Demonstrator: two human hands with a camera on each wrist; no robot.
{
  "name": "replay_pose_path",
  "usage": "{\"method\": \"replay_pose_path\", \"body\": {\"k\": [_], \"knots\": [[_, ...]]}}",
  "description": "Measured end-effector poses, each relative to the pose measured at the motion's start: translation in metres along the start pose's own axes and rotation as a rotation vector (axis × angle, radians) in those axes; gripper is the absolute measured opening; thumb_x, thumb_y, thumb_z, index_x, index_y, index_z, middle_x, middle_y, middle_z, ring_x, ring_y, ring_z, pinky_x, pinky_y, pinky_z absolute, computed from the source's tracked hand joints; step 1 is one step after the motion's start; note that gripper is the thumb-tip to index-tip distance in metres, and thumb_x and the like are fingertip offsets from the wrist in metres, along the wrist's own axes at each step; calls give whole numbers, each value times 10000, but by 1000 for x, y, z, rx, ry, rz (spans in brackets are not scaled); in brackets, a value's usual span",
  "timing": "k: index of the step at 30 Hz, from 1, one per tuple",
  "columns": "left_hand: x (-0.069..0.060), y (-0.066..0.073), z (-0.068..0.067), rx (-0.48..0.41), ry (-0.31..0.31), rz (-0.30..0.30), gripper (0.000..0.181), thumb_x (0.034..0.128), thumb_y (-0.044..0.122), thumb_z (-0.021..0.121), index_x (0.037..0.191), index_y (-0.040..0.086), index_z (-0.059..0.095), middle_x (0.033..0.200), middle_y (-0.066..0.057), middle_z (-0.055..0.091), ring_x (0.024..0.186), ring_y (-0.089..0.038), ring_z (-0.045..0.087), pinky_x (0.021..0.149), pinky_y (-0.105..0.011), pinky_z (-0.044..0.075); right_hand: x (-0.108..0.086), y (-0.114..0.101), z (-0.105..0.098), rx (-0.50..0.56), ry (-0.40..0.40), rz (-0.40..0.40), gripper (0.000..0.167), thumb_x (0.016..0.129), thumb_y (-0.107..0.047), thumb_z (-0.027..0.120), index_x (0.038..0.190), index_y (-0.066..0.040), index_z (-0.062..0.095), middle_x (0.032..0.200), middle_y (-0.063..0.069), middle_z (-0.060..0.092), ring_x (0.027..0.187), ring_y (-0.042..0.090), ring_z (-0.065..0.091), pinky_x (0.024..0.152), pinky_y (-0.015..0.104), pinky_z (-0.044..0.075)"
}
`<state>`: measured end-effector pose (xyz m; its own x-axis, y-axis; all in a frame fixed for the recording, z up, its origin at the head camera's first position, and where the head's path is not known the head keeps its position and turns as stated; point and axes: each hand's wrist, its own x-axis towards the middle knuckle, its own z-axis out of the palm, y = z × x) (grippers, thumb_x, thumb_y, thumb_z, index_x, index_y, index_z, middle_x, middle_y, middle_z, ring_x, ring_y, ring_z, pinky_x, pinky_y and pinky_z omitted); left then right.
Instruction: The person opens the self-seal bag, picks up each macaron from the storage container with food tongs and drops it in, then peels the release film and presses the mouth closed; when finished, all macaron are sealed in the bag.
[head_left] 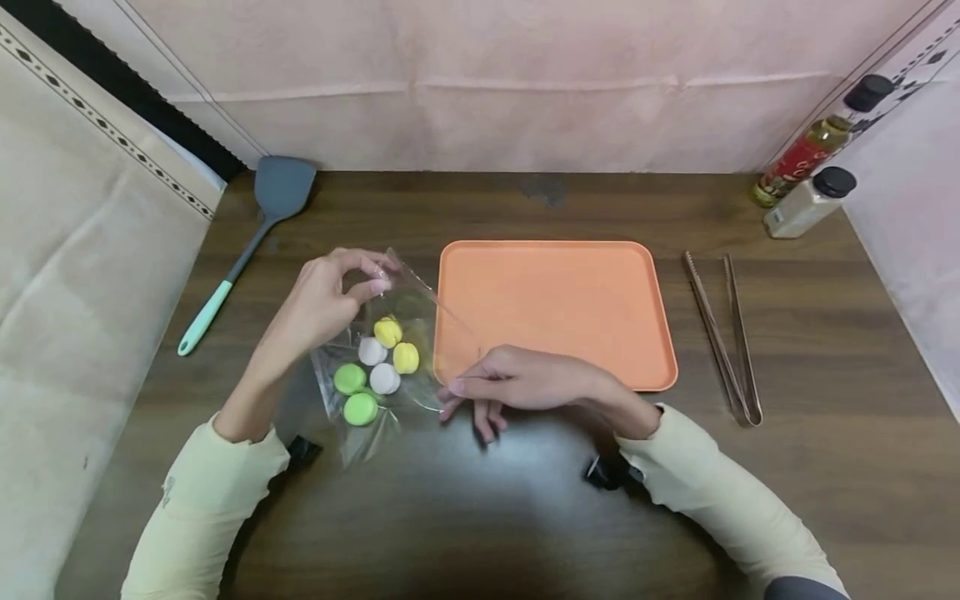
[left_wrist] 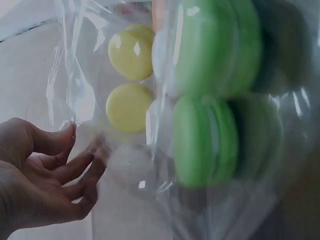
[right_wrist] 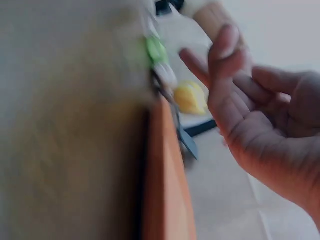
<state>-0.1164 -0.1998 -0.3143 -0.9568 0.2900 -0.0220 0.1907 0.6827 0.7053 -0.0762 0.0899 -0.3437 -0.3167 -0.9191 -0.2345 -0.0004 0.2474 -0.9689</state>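
Observation:
A clear plastic bag (head_left: 408, 308) holds several macarons: a green macaron (head_left: 361, 409), a white macaron (head_left: 385, 379) and a yellow macaron (head_left: 406, 358) among them, in pairs by colour. My left hand (head_left: 330, 292) pinches the bag's upper edge between thumb and fingers. In the left wrist view, that hand (left_wrist: 55, 175) is beside the bag, with the green macarons nearest the camera. My right hand (head_left: 517, 383) is at the bag's right side, over the lower left corner of the orange tray (head_left: 555, 308). Its fingers are loosely bent, and nothing shows in its grasp in the right wrist view.
A spatula (head_left: 262, 225) with a mint handle lies at the left. Right of the tray are metal tongs (head_left: 723, 342). An oil bottle (head_left: 806, 158) and a black-capped jar (head_left: 806, 204) stand at the back right, and pale cloth (head_left: 525, 83) hangs behind the wooden table (head_left: 487, 525).

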Motion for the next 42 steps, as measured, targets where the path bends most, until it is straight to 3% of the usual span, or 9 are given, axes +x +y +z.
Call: {"method": "replay_pose_path", "body": {"k": [2,7,15,25,31,32,35,38,42], "knots": [[-7,3,1,-31,-21,-13,95,1117,85,637,1102,7,689,1302,-121,795,991,-275,673,771,-336,443,-9,-3,-7,-47,-24,5,428,1212,-185,401,1346,52,732,827,199,786,750,493,704,673,349,607],[-21,14,3,-54,-52,-3,79,1135,108,608,1127,34,636,993,-139,809,599,-133,408,542,-295,333,-37,-8,-24,-119,-50,60,418,1214,-236,424,1352,-36,765,904,140,813,745,439,688,668,330,593],[-39,36,19,-109,-77,81,43,1086,55,679,1125,60,696,1024,-72,838,555,-92,377,522,-278,320,-84,-17,-46,-302,-104,80,343,1196,-205,489,1262,-112,813,812,18,793,642,149,693,609,345,603],[-57,48,40,-256,-157,217,283,1085,23,670,1360,79,703,1002,-49,851,451,-56,263,455,-265,283,-133,-31,-58,-386,-52,-75,327,1165,-67,525,1099,-211,811,795,-98,734,563,23,626,513,244,553],[-63,50,49,-370,-160,334,289,1094,12,644,1371,83,688,1127,-44,849,456,22,336,462,-246,299,-151,-41,-56,-453,-9,-105,333,1149,-33,542,1084,-250,785,790,-139,682,574,-45,623,547,204,549],[-64,51,50,-401,-167,353,297,1096,0,633,1380,75,681,1145,-60,845,475,14,461,441,-243,278,-153,-43,-55,-459,-8,-112,334,1146,-25,544,1096,-253,784,798,-140,679,575,-38,627,553,197,546],[-67,55,52,-488,-197,403,318,1103,-25,603,1411,39,652,1175,-104,834,769,-100,798,408,-248,241,-160,-47,-52,-494,-1,-140,365,1133,2,552,1095,-281,778,831,-166,677,598,-60,628,563,169,533],[-71,62,54,-609,-256,416,327,1110,-44,577,1432,-13,620,1267,-180,796,1101,-307,814,423,-217,339,-167,-50,-49,-515,8,-169,393,1114,27,572,1084,-312,769,850,-188,671,625,-89,614,571,141,522],[-75,70,58,-730,-295,419,317,1116,-51,557,1424,-97,617,1321,-257,754,1169,-384,782,876,-320,660,-173,-51,-48,-561,8,-226,420,1089,42,614,998,-352,726,855,-223,641,659,-115,568,596,106,497]]}}
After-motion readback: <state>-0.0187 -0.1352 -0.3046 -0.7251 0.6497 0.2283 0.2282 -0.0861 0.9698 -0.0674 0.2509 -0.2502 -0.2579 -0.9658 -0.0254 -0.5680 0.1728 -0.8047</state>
